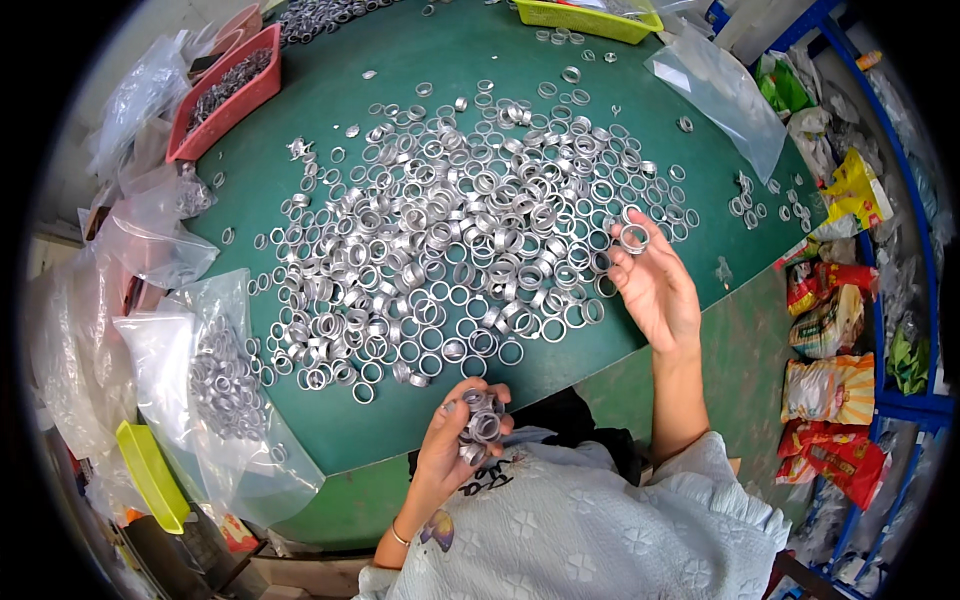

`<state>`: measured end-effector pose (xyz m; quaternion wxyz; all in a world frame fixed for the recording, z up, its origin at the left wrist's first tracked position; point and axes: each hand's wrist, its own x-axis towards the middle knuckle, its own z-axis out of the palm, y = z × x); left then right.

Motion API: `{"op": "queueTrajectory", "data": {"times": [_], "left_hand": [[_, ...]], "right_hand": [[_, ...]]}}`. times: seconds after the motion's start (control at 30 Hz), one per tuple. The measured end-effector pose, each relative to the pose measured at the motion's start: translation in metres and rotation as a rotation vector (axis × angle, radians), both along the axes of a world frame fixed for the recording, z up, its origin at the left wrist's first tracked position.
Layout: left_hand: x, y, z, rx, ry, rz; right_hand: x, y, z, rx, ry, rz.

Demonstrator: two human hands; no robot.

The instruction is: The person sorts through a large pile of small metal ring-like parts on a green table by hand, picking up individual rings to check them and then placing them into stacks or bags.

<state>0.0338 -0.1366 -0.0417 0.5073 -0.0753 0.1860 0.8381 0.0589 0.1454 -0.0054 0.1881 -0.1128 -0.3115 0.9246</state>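
A wide pile of silver metal rings (440, 240) spreads over the green table (330, 435). Close to my body, at the table's near edge, my left hand (447, 440) is curled around several metal rings (482, 420). My right hand (660, 295) is at the right side of the pile, palm turned up. Its fingertips pinch a single metal ring (634, 238). Part of the left fingers is hidden behind the rings they hold.
A clear bag (165, 370) of rings lies left of the pile. A pink basket (270, 85) of small parts stands far left, a yellow-green tray (590, 22) at the back. Small ring groups lie far right, near a blue shelf (905, 405) with colourful packets.
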Motion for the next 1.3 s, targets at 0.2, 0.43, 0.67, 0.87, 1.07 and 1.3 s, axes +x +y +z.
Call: {"op": "queueTrajectory", "data": {"times": [0.2, 0.43, 0.67, 0.87, 1.07, 1.3], "left_hand": [[0.002, 0.000, 0.000, -0.006, 0.000, -0.002], [0.004, 0.003, 0.000, 0.045, -0.037, 0.005], [0.009, -0.017, -0.002, 0.030, 0.001, 0.081], [0.023, -0.102, 0.006, 0.001, -0.127, 0.554], [0.030, -0.191, 0.005, 0.040, -0.044, 1.022], [0.037, -0.183, 0.004, 0.036, -0.083, 0.951]], "right_hand": [[0.011, 0.010, -0.012, 0.302, -0.121, -0.088], [0.019, 0.006, -0.011, 0.507, -0.315, -0.209], [0.016, -0.017, -0.012, 0.702, -0.328, -0.167], [0.007, -0.036, -0.012, 1.197, -0.288, -0.092], [-0.005, -0.048, -0.009, 1.883, -0.252, -0.056], [-0.020, -0.057, 0.003, 2.182, -0.205, -0.088]]}}
